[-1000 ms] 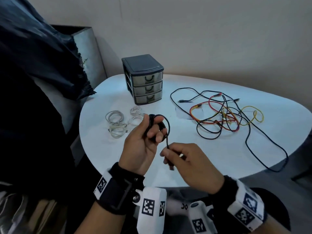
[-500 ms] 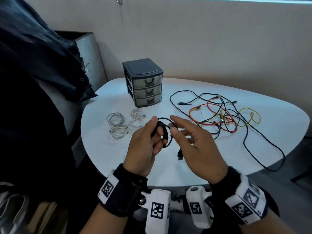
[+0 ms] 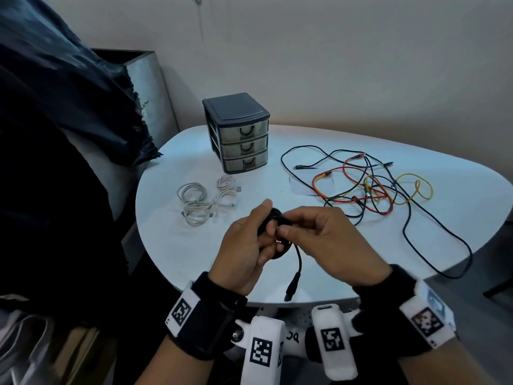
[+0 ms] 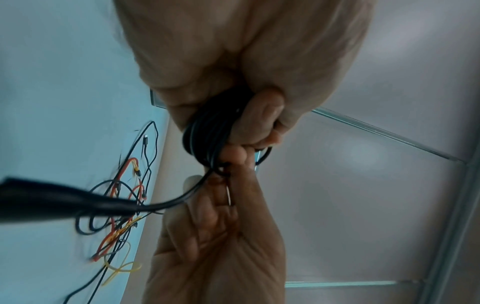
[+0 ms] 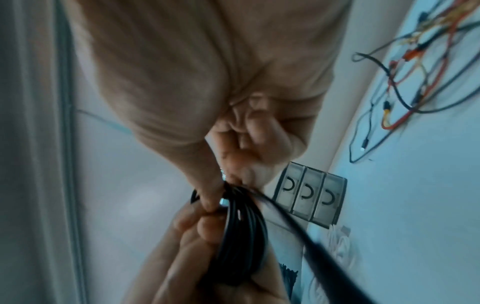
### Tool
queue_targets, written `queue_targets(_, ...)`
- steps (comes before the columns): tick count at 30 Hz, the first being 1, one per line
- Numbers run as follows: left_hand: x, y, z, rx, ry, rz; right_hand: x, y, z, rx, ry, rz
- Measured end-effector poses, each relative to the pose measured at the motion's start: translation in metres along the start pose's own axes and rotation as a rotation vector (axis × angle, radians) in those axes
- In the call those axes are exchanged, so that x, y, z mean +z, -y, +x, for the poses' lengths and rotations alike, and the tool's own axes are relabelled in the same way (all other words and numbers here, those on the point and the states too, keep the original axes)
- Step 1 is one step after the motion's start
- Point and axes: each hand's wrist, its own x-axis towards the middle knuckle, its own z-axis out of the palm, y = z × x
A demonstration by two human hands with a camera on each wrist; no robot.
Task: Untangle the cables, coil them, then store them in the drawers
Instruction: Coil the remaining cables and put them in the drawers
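A black cable coil [image 3: 273, 222] [image 4: 207, 131] [image 5: 244, 230] is gripped in my left hand [image 3: 249, 240], above the near edge of the white table [image 3: 194, 251]. My right hand [image 3: 313, 229] pinches a strand of the same cable at the coil. The cable's free end with its plug [image 3: 293, 284] dangles below my hands. A tangle of black, red and yellow cables [image 3: 369, 187] lies on the table's right half. The grey three-drawer unit [image 3: 238, 132] stands at the back with all its drawers closed.
Several coiled white cables [image 3: 202, 198] lie left of centre, in front of the drawers. A dark cloth [image 3: 55, 93] hangs at the left over a grey box. One black cable [image 3: 444, 254] loops near the table's right front edge.
My right hand has come in from the loose strand to the coil in my left hand, and the loop has drawn tight. Now the free end hangs down with its plug.
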Motion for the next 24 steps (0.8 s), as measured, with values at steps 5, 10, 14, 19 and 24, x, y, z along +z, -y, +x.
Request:
queue_targets(5, 0.000, 0.005, 0.001, -0.045, 0.070, 0.021, -0.014, 0.000, -0.004, 0.044, 0.099, 0.013)
queue_targets(10, 0.003, 0.016, 0.009, 0.069, -0.072, 0.263, -0.009, -0.011, 0.001, 0.016, -0.011, -0.165)
queue_targets(14, 0.002, 0.025, 0.011, 0.095, -0.142, 0.346, -0.003, -0.022, 0.002, -0.080, -0.067, -0.494)
queue_targets(19, -0.003, 0.043, 0.017, 0.041, -0.182, 0.235, 0.006, -0.028, 0.003, -0.071, -0.022, -0.832)
queue_targets(24, -0.016, 0.054, 0.021, 0.028, -0.132, 0.309, -0.004, -0.029, 0.015, 0.083, 0.106, -0.576)
